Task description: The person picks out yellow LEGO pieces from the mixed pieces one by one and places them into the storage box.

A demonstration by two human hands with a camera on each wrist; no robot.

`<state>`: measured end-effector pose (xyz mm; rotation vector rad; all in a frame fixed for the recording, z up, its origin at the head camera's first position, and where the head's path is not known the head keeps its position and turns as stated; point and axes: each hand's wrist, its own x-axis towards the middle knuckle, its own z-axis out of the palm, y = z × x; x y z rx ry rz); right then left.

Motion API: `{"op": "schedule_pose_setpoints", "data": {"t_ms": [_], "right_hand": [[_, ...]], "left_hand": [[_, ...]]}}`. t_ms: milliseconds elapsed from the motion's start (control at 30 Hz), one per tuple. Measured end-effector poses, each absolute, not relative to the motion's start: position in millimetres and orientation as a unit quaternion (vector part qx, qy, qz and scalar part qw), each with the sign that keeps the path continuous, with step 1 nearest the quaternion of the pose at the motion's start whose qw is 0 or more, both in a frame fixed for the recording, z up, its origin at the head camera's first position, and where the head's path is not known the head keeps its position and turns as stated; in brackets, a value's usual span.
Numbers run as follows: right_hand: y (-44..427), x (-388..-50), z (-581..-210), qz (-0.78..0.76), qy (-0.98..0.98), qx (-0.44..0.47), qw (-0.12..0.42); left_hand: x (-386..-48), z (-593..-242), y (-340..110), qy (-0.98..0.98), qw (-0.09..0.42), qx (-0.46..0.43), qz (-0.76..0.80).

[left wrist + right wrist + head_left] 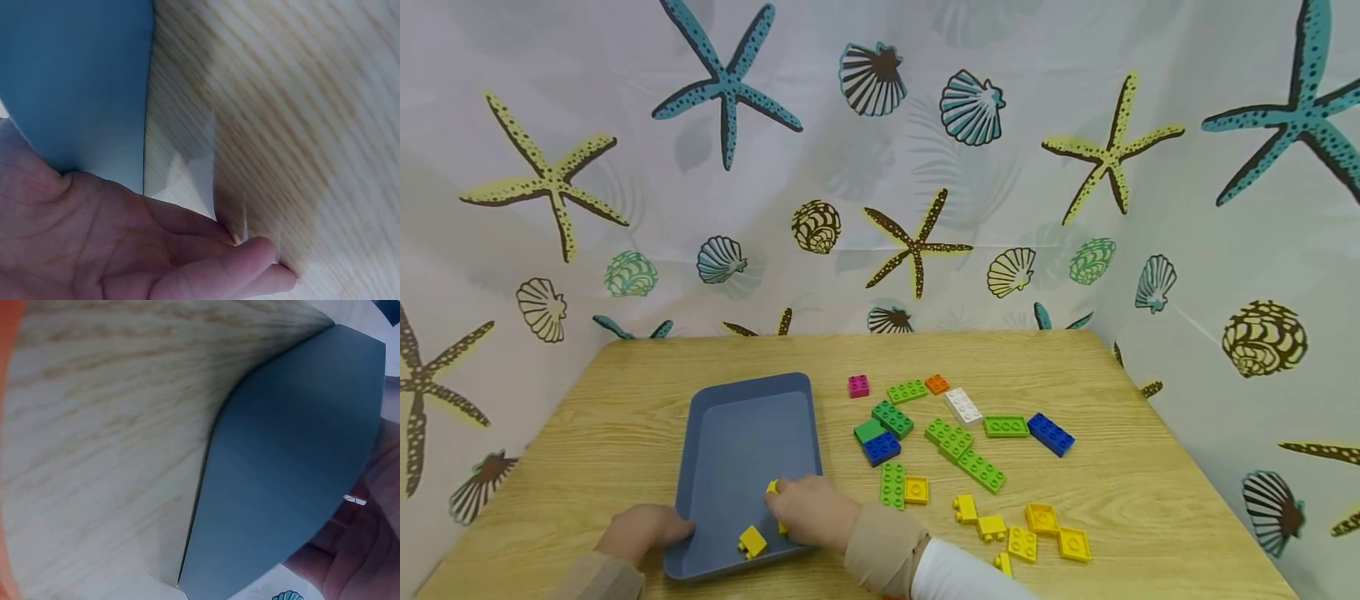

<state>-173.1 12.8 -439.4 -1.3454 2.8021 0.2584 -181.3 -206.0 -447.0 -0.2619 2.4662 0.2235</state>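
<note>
Table (625, 400) of pale wood carries a blue-grey tray (752, 442); on the left rim of this tray the left hand (642, 530) is clamped, thumb inside and other fingers outside, and over the tray's near right part is the right hand (816, 508). To the right of the tray are spread many bricks (950, 438), among them a long blue brick (1051, 434) and a white brick (963, 407). A small yellow brick (772, 487) is inside the tray, with the right fingertips together and clamped on it, and another yellow brick (752, 542) lies on the tray's floor.
</note>
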Motion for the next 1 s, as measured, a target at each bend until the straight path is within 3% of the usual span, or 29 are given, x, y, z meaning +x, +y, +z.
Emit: {"op": "schedule_pose_setpoints", "data": {"t_ms": [233, 567, 1000], "right_hand": [[10, -173, -443, 0.1, 0.892, -0.441, -0.005], [6, -173, -441, 0.094, 0.894, -0.437, 0.042], [17, -181, -432, 0.048, 0.898, -0.434, 0.045]], "left_hand": [[-180, -442, -203, 0.939, 0.318, -0.099, 0.09], [-182, -442, -201, 0.939, 0.309, -0.121, 0.089], [-181, -446, -204, 0.935, 0.319, -0.122, 0.091]]}}
